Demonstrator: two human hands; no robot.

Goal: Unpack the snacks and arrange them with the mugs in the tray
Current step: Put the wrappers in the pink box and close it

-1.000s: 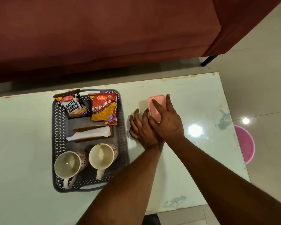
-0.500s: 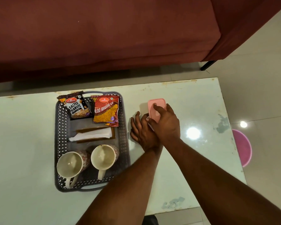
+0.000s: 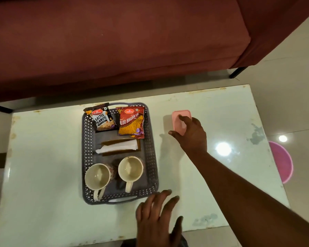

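Right hand [image 3: 189, 134]: arched over the pink box [image 3: 179, 118], fingers lying on its lid and thumb hooked at its near left corner. A hold from above like this looks meant to lift or slide the box, or to steady it for opening.
Left hand [image 3: 157, 216]: low in view by the table's front edge, fingers spread and holding nothing. It is blurred, so I cannot tell whether it touches the top. It sits just off the tray's near right corner.
Pink box: flat on the table, right of the tray and apart from it, lid on, contents hidden. Judged by the task, it is the one item not yet in the tray.
Tray [image 3: 151, 157]: grey with perforated walls and a handle slot at each end.
Snacks: the salted peanuts packet [image 3: 102, 119] and the aloo bhujia packet [image 3: 131, 122] lie side by side at the far end, labels up, apparently unopened.
Napkins [image 3: 119, 147]: a white stack on a brown holder across the middle, parting snacks from cups.
Mugs: the left mug [image 3: 96, 176] and right mug [image 3: 130, 169] sit empty at the near end, with handles toward the near edge for an easy pick-up.
Table [image 3: 43, 157]: pale and glossy, with worn patches, stained edges and a bright glare [image 3: 223, 148].
Room: a dark red sofa [image 3: 114, 41] stands beyond the far edge. The floor [image 3: 292, 86] is pale tile, and a pink round thing [image 3: 282, 163] sits on it to the right, partly hidden by the table.
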